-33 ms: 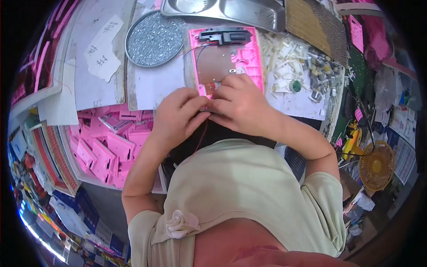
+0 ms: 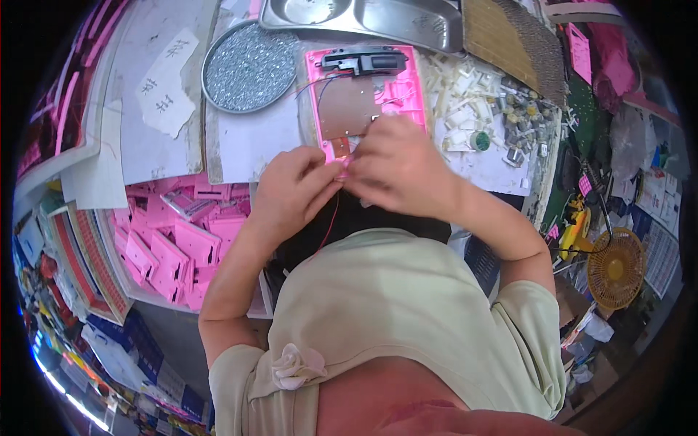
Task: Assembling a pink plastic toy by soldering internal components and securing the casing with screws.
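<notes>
A pink plastic housing (image 2: pixel 417 98) lies in front of me on the bench. It carries a black plastic module (image 2: pixel 363 62), a flat brown board (image 2: pixel 347 109) and thin wires. At its near edge my left hand (image 2: pixel 294 185) pinches thumb and forefinger together on something too small to make out. From below those fingertips a red wire (image 2: pixel 331 227) hangs toward my lap. My right hand (image 2: pixel 403 168), slightly blurred, has its fingers curled over the near right part of the housing, meeting the left fingertips. Whatever it grips is hidden.
Left of the housing stands a round metal dish (image 2: pixel 251 67) of small silvery parts. Behind is a steel compartment tray (image 2: pixel 407 20). White plastic pieces and small metal parts (image 2: pixel 472 120) spread at right. Many pink casings (image 2: pixel 171 254) fill a box at lower left.
My right hand has shifted slightly and its fingers have curled more over the housing's edge. The left hand stays at nearly the same place, still pinching.
</notes>
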Demonstrator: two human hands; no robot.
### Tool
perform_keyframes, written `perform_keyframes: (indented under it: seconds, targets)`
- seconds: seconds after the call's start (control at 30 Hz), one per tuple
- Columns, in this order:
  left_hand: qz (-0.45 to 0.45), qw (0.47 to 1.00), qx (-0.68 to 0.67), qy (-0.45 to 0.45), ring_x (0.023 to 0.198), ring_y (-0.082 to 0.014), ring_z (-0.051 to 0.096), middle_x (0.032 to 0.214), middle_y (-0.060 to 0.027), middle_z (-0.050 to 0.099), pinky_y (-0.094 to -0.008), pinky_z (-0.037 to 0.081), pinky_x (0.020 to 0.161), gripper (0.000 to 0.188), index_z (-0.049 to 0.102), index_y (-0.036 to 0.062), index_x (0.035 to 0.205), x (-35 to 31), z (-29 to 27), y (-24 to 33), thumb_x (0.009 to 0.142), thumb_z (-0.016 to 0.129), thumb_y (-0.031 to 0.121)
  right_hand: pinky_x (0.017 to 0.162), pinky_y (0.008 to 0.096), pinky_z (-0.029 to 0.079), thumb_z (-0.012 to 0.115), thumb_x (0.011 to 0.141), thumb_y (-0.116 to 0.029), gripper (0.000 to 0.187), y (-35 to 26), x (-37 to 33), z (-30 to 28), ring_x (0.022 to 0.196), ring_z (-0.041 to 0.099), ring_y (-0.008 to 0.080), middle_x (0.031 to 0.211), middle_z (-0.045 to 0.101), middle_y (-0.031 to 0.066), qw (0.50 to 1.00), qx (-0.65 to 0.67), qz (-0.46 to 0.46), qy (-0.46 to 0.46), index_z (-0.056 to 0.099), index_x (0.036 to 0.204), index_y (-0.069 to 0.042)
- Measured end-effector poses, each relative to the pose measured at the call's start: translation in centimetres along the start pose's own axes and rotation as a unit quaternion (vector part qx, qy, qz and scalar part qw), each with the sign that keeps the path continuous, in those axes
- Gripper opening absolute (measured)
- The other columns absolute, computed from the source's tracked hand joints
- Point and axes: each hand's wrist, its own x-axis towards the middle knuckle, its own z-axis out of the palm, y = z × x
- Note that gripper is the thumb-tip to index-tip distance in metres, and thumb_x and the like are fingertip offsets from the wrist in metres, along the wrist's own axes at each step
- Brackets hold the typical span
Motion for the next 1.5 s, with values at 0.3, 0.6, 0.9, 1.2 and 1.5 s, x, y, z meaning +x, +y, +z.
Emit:
perform_keyframes:
  seconds: [0.3,0.6,0.9,1.2,1.5]
  targets:
    - [0.014,0.999,-0.028,0.028,0.073,-0.0244,0.060,0.091,-0.0069,0.060,-0.0370,0.048,0.063,0.024,0.073,0.0097,0.098,-0.4,1.3,-1.4,0.076,0.083,0.011,0.079,0.0392,0.049,0.079,0.081,-0.022,0.027,5.7,0.7,-2.2,0.090,0.059,0.0267,0.099,0.067,0.0057,0.993,-0.105,0.034,0.030,0.076,0.104,-0.011]
    - [0.108,0.993,0.026,-0.031,0.072,-0.0288,0.060,0.085,-0.0084,0.059,-0.0415,0.046,0.060,0.019,0.069,0.0107,0.098,1.2,-0.4,-1.7,0.081,0.078,0.012,0.083,0.0414,0.044,0.074,0.082,-0.028,0.028,4.6,0.4,-3.5,0.095,0.056,0.0264,0.098,0.062,0.0038,0.988,-0.137,0.063,-0.024,0.074,0.106,-0.014]
    - [0.054,0.991,-0.044,-0.110,0.071,-0.0294,0.059,0.082,-0.0093,0.055,-0.0414,0.048,0.061,0.014,0.067,0.0074,0.088,3.0,-2.0,-1.0,0.080,0.078,0.012,0.069,0.0273,0.050,0.070,0.093,-0.014,0.018,15.0,2.0,-17.7,0.079,0.063,0.0101,0.088,0.071,0.0051,0.908,0.144,0.351,0.180,0.074,0.099,0.002]
    - [0.055,0.990,-0.041,-0.120,0.072,-0.0278,0.060,0.082,-0.0081,0.056,-0.0401,0.049,0.060,0.015,0.068,0.0079,0.089,3.0,-1.6,-1.3,0.080,0.079,0.012,0.089,0.0486,0.051,0.073,0.082,-0.023,0.025,35.7,24.2,-22.4,0.110,0.059,0.0331,0.111,0.064,0.0159,0.914,-0.318,0.144,0.207,0.076,0.106,-0.017]
    - [0.020,0.993,-0.040,-0.107,0.074,-0.0289,0.060,0.083,-0.0083,0.056,-0.0414,0.049,0.061,0.014,0.067,0.0085,0.090,2.5,-1.3,-0.7,0.082,0.077,0.014,0.082,0.0455,0.051,0.066,0.084,-0.016,0.014,39.5,26.5,-22.3,0.098,0.061,0.0329,0.093,0.065,0.0142,0.911,-0.304,0.089,0.264,0.073,0.094,-0.010]
